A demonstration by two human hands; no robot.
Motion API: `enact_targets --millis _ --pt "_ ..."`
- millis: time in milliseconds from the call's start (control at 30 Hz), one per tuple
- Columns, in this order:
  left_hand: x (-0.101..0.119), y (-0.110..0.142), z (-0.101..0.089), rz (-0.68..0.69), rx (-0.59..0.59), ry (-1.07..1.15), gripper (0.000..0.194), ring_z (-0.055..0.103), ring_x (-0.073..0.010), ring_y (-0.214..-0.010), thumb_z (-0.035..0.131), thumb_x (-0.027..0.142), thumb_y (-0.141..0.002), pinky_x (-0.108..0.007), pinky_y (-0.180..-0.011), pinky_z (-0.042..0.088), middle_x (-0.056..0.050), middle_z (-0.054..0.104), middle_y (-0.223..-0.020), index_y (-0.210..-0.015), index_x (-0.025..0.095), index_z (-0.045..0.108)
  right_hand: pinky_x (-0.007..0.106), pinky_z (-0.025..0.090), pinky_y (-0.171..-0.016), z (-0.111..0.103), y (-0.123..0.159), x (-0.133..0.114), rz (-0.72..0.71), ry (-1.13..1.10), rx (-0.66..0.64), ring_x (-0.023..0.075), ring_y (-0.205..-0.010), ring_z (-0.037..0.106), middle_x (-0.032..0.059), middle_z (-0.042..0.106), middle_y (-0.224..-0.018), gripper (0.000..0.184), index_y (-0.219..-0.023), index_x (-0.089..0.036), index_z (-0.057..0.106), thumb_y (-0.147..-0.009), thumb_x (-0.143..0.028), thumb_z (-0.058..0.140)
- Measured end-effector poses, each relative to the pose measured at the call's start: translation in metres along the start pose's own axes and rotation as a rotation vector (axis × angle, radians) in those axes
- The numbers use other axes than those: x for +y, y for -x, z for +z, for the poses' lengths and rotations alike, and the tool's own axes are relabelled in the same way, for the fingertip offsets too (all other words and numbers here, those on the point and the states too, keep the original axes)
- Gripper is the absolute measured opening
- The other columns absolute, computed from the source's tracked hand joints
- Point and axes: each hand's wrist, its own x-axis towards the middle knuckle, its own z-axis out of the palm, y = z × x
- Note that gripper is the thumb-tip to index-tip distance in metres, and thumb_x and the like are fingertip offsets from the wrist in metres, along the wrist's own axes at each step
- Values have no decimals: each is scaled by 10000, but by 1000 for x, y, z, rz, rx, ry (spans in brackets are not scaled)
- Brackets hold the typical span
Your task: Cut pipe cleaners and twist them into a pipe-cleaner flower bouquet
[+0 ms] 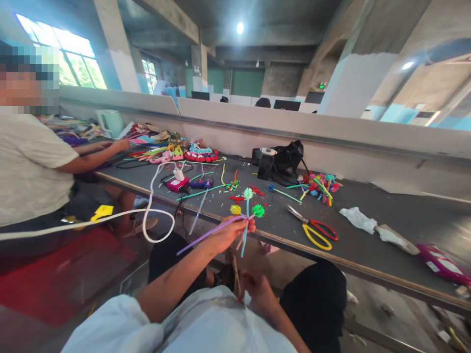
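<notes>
My left hand [225,236] is closed round the stems of a small bunch of pipe cleaner flowers [248,193], held at the table's front edge. The blooms are pale green, yellow and bright green. A long purple pipe cleaner [206,234] sticks out to the left from the same grip, and a blue stem hangs below it. Low over my lap, apart from the bunch, is my right hand [259,289]; its fingers are blurred and partly hidden. On the table to the right lie scissors [304,220] with one red and one yellow handle.
Pipe cleaner scraps [253,191] dot the dark table [371,206]. Further back are a black bag [290,157] and a colourful flower pile [322,189]. A white cord [149,211] loops off the table's left side. A co-worker [33,162] sits at the left.
</notes>
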Motion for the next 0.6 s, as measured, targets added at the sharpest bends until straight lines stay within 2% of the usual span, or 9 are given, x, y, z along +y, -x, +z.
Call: enact_targets --millis 67,133,233,300,367,467,600 --pt "-3 0 1 21 0 -41 279 678 -220 -904 797 305 -730 -329 -911 439 -112 735 -872 -901 93 736 304 492 -666 -9 -10 -15 -56 -107 88 233 -791 644 60 702 -826 555 -973 -154 707 -867 -659 503" --pt "-7 3 5 36 -14 -81 303 675 -233 -939 775 348 -750 -325 -902 438 -116 745 -880 -922 101 739 300 489 -695 -18 -18 -33 -110 -200 159 237 -875 629 80 699 -961 609 -1105 -165 671 -860 -688 479" --pt "-13 8 11 -45 -59 -89 343 673 -209 -823 748 398 -765 -283 -710 465 -126 745 -939 -955 113 732 279 482 -625 -27 -28 -59 -161 -315 173 199 -784 626 60 689 -907 569 -1141 -190 659 -923 -646 398" --pt "-16 11 15 -104 -79 -83 356 639 -161 -674 746 409 -758 -250 -575 424 -129 738 -953 -951 111 729 261 463 -577 -27 -31 -71 -186 -357 178 165 -694 600 40 672 -866 521 -1133 -199 657 -925 -617 423" --pt "-16 12 17 -81 -50 -74 331 591 -120 -587 768 388 -730 -229 -531 390 -119 732 -882 -884 98 726 242 410 -498 -24 -33 -78 -199 -369 196 126 -561 521 23 638 -791 493 -1079 -186 663 -915 -600 451" --pt "-12 10 20 -17 41 -23 292 595 -119 -598 812 339 -666 -216 -540 387 -82 700 -735 -784 95 704 228 324 -445 -17 -33 -86 -213 -337 250 93 -456 379 -11 555 -652 478 -915 -165 662 -909 -592 446" --pt "-5 9 28 68 117 25 257 637 -143 -654 815 309 -652 -260 -719 477 -12 611 -581 -754 105 696 244 361 -556 -11 -26 -94 -259 -218 358 121 -555 450 -8 546 -628 422 -719 -182 619 -884 -556 516"
